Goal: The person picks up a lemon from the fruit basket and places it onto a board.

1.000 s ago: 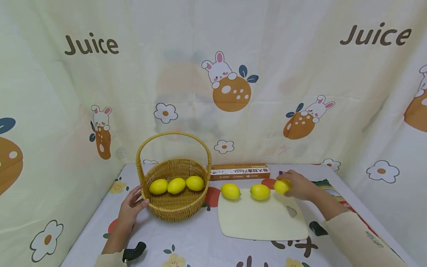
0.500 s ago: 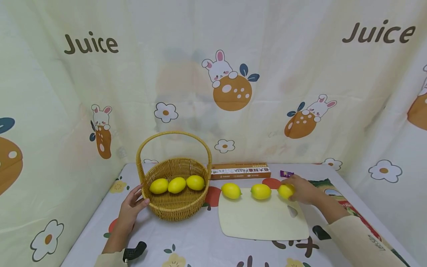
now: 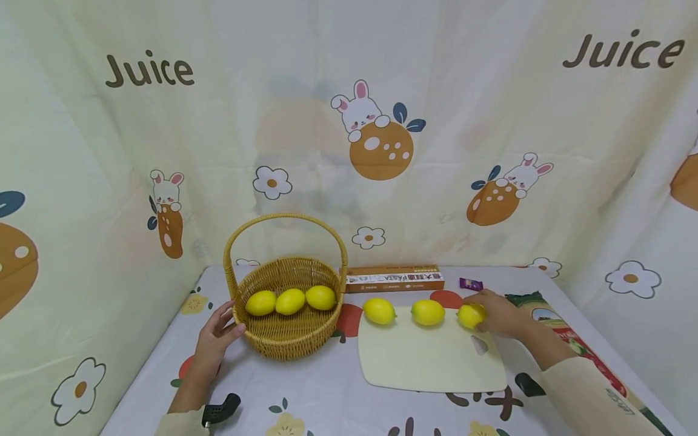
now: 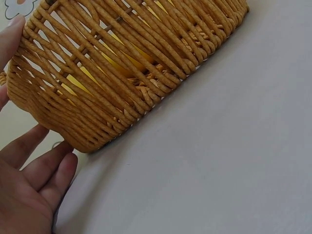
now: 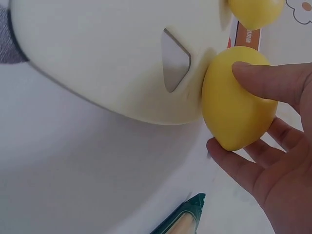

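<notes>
At the back right of a pale cutting board [image 3: 431, 360], my right hand [image 3: 500, 315] pinches a yellow lemon [image 3: 470, 316]. The right wrist view shows the thumb on top of that lemon [image 5: 236, 102] and the fingers beneath, close by the board's edge. Two more lemons lie along the far edge, a left one [image 3: 379, 311] and a middle one [image 3: 428, 312]. My left hand [image 3: 214, 344] grips the left side of a wicker basket [image 3: 286, 349], thumb at the rim and fingers against the outer wall. Three lemons [image 3: 290, 301] sit in a row inside it.
Behind the board lies a long brown pasta box [image 3: 395, 278], with a small purple packet [image 3: 471, 284] to its right. A green and red bag [image 3: 578, 342] runs along the right table edge. The basket's tall handle [image 3: 286, 216] arches upward. A printed curtain surrounds the table.
The right hand has brought its lemon down and slightly right onto the board's back right corner, uncovering the purple packet. The left hand and basket stay put.
</notes>
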Demonstrator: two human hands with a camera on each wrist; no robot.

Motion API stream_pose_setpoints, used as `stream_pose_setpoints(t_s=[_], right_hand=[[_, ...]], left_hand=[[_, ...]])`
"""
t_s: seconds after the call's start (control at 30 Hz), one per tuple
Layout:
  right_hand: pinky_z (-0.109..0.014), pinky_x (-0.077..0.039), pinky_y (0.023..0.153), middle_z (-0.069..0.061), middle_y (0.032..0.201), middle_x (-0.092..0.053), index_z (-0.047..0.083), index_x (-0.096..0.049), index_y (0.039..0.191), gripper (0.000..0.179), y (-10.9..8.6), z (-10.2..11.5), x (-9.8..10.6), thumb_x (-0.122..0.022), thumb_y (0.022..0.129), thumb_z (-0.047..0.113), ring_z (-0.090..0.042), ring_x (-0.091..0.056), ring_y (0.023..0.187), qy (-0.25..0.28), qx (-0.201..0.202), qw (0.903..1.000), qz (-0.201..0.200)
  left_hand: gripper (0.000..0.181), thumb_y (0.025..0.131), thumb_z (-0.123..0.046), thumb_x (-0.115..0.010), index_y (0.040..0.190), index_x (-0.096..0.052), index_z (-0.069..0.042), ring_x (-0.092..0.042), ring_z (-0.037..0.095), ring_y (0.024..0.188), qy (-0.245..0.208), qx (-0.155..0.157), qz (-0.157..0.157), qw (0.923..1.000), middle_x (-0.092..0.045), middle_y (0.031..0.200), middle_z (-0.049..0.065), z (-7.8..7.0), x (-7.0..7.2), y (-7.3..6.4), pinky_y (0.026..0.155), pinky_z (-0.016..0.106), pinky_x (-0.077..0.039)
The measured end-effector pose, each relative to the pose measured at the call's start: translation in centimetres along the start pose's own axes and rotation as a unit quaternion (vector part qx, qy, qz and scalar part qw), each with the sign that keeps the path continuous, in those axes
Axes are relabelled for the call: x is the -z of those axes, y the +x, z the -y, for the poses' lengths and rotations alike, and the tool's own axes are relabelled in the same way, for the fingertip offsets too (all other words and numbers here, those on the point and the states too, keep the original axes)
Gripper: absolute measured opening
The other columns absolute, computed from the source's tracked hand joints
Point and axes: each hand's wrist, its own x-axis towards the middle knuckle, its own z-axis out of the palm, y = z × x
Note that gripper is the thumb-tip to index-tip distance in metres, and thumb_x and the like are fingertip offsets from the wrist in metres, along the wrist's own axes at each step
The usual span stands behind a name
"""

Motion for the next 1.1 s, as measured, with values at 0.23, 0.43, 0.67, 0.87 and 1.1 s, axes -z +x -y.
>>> stream_pose_setpoints(t_s=[0.23,0.43,0.67,0.87,1.1], right_hand=[[-0.065,-0.041,0.092,-0.026,0.132,-0.046,0.008,-0.059,0.131,0.060,0.06,-0.28,0.06,-0.081,0.076,0.005,-0.047,-0.046,0.115,0.010,0.004,0.9999,0.001],[-0.065,-0.041,0.092,-0.026,0.130,-0.049,0.007,-0.059,0.131,0.061,-0.03,-0.26,0.14,-0.082,0.074,0.004,-0.047,-0.046,0.114,0.015,-0.001,0.9999,0.000],[-0.062,-0.044,0.092,-0.026,0.129,-0.050,0.004,-0.056,0.133,0.067,0.06,-0.55,0.20,-0.084,0.072,0.004,-0.044,-0.049,0.112,0.022,-0.016,0.9996,0.001],[-0.054,-0.051,0.087,-0.024,0.126,-0.054,0.002,-0.057,0.132,0.068,0.00,-0.40,0.62,-0.085,0.070,0.004,-0.040,-0.053,0.106,0.021,-0.011,0.9997,0.009],[-0.056,-0.049,0.089,-0.026,0.125,-0.054,0.002,-0.057,0.131,0.061,-0.25,-0.16,0.64,-0.082,0.075,0.005,-0.044,-0.052,0.109,0.019,-0.019,0.9996,-0.003]], left_hand=[[0.067,0.092,-0.020,-0.070,0.150,-0.036,-0.022,-0.046,0.031,0.128,-0.002,0.000,-0.005,1.0000,-0.038,0.150,0.013,0.11,-0.04,0.03,0.098,0.031,-0.044],[0.067,0.092,-0.021,-0.070,0.150,-0.036,-0.022,-0.046,0.031,0.129,-0.002,0.003,-0.008,1.0000,-0.038,0.150,0.013,0.17,-0.11,0.00,0.102,0.043,-0.039],[0.067,0.092,-0.022,-0.070,0.150,-0.036,-0.023,-0.047,0.031,0.128,-0.002,0.005,-0.005,1.0000,-0.037,0.151,0.012,0.15,-0.10,0.01,0.103,0.046,-0.037],[0.067,0.091,-0.022,-0.070,0.149,-0.037,-0.023,-0.047,0.031,0.128,-0.004,0.005,-0.006,1.0000,-0.037,0.151,0.012,0.23,-0.06,0.12,0.103,0.044,-0.039],[0.068,0.091,-0.023,-0.071,0.150,-0.036,-0.022,-0.046,0.033,0.129,-0.006,0.008,-0.005,0.9999,-0.036,0.152,0.014,0.40,-0.02,0.25,0.103,0.046,-0.038]])
